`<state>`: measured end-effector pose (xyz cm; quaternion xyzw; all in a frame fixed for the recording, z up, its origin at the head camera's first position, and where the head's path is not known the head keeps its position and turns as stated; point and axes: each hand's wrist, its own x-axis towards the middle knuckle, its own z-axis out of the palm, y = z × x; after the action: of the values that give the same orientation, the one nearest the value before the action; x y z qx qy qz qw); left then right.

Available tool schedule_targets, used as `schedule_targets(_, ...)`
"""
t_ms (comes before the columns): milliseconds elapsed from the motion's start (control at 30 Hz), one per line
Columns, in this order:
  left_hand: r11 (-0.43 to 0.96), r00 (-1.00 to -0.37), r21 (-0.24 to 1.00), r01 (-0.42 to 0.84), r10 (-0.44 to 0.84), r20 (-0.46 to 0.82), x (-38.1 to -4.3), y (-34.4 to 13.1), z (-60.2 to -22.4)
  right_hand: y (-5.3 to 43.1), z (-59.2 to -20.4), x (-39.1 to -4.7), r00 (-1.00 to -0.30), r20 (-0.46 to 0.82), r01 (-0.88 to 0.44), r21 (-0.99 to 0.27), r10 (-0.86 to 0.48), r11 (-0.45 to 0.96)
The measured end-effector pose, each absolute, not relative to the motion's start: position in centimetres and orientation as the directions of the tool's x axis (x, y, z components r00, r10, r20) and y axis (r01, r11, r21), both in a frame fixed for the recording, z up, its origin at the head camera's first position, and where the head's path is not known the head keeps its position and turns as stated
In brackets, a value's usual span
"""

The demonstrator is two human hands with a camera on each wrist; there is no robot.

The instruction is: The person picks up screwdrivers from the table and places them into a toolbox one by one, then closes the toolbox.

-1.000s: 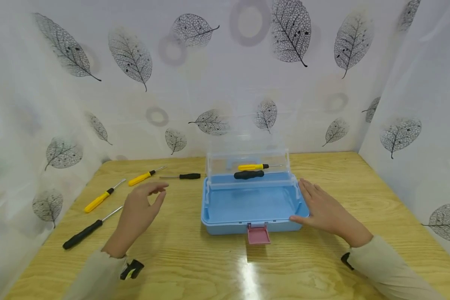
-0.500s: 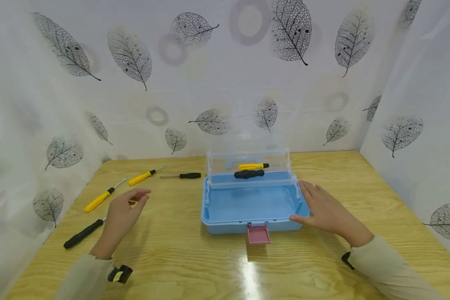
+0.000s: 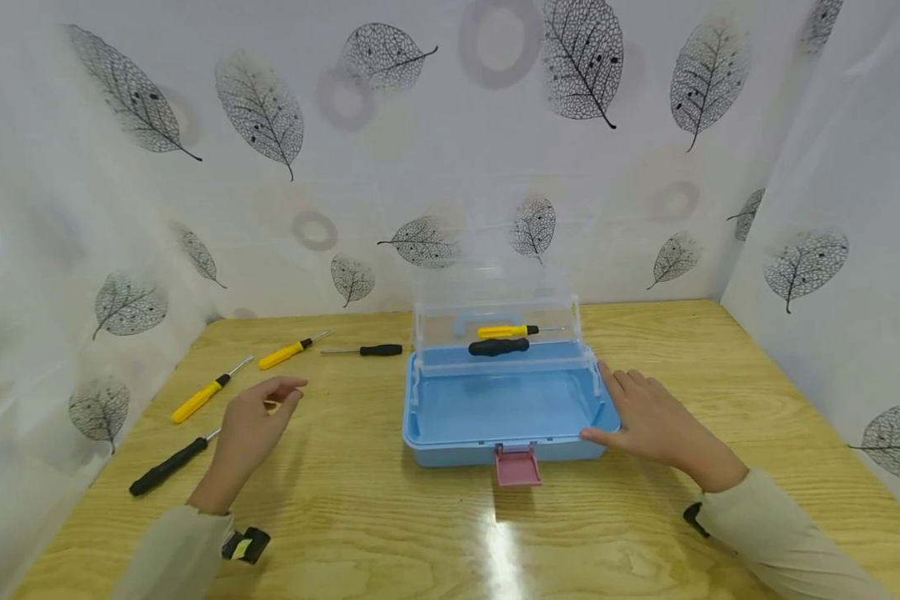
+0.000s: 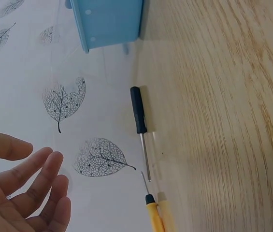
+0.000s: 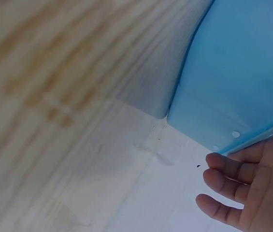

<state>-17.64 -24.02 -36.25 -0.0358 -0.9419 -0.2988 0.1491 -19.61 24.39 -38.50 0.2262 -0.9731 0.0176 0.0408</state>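
My left hand (image 3: 258,421) is over the left of the table with nothing in it, its fingers loosely bent. It is near a black-handled screwdriver (image 3: 168,467) and a yellow screwdriver (image 3: 201,400). My right hand (image 3: 656,421) rests on the right end of a blue toolbox (image 3: 450,457), thumb on the front rim and fingers along the side. In the right wrist view, fingertips (image 5: 215,161) show right at the box's edge. The toolbox stands with its clear lid raised. A yellow screwdriver (image 3: 504,332) and a black-handled one (image 3: 498,347) lie in its clear upper tray.
Farther back on the left lie another yellow screwdriver (image 3: 285,354) and a small black screwdriver (image 3: 381,350). A pink latch (image 3: 518,468) hangs open at the toolbox's front. A leaf-patterned white curtain (image 3: 450,167) encloses the wooden table (image 3: 390,533) at back and sides.
My left hand has drawn back leftward, away from the small black screwdriver, then shifted slightly right again. The right hand and the toolbox have stayed put.
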Motion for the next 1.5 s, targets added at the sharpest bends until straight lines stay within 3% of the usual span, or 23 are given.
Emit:
schedule_targets(267,0.823,-0.946,0.539,0.181,-0.004,0.324,-17.7,-24.2,-36.2,24.4,-38.4,-19.7,-0.892,0.095,-0.445,-0.016,-0.442,0.895)
schedule_targets(633,0.8,-0.904,0.499,0.333,0.119,0.412,-19.2,-26.3,-36.4,24.4,-38.4,-19.9,-0.891,0.099,-0.446,-0.009,-0.443,0.895)
schedule_targets(1133,0.722,-0.938,0.652,0.232,-0.012,0.346,-23.6,-29.6,-35.5,24.4,-38.4,-20.0,-0.893,0.091,-0.444,-0.006,-0.442,0.896)
schedule_targets(1500,0.704,-0.955,0.689,0.169,-0.055,0.29,-26.2,-30.8,-36.0,24.3,-38.4,-19.7,-0.895,0.087,-0.44,-0.019,-0.437,0.898)
